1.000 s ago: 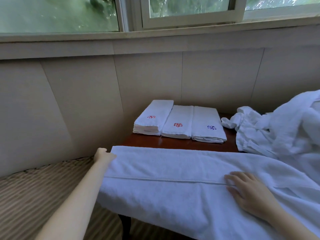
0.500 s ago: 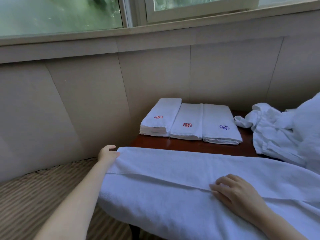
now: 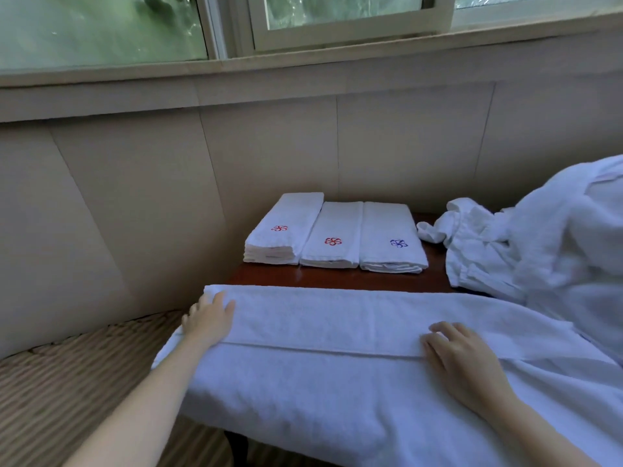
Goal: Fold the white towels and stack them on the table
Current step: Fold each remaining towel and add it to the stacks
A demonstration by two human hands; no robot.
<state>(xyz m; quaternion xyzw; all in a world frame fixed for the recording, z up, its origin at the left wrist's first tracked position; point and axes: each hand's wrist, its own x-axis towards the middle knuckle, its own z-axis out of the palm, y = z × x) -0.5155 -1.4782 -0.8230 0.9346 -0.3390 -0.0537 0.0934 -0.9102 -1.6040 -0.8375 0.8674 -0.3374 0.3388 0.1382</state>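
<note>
A large white towel (image 3: 320, 332) lies spread across the near part of the dark wooden table (image 3: 337, 278), folded over once so a long edge runs across its middle. My left hand (image 3: 209, 320) rests flat on the towel's left end. My right hand (image 3: 462, 362) presses flat on the folded edge towards the right. Behind them stand three folded white stacks side by side: the left one (image 3: 283, 230) and the middle one (image 3: 332, 235) carry a red flower mark, the right one (image 3: 392, 239) a blue flower mark.
A heap of unfolded white towels (image 3: 539, 251) fills the right side of the table and spills towards me. A beige panelled wall and window sill (image 3: 303, 72) rise just behind the table. Striped carpet (image 3: 67, 382) covers the floor at left.
My left hand has slid from the towel's far left corner onto its top surface. My right hand stays on the folded edge. The view has shifted slightly.
</note>
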